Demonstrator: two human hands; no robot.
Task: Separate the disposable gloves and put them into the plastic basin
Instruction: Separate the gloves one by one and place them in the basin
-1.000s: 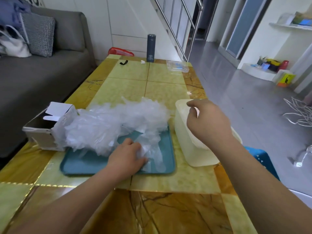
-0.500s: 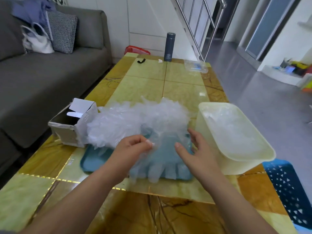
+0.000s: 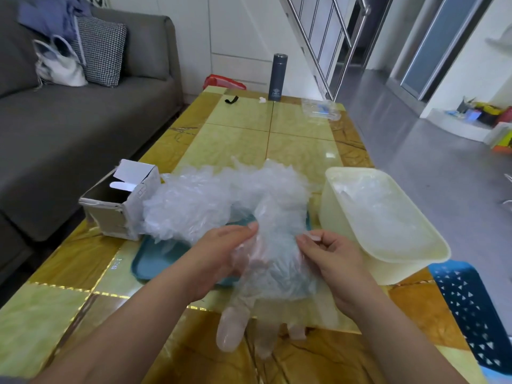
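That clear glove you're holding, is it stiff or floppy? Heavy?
Probably very floppy: the glove hangs limp between the left hand and right hand, drooping toward the table. Likely almost weightless, since light pinches hold it. It may cling to others, judging by the tangled pile.

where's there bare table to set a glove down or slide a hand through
Bare table lies between the glove pile and the bottle, and at the near left corner, this side of the cardboard box and tray. Crowded: the middle band, where box, pile, tray and basin sit close together.
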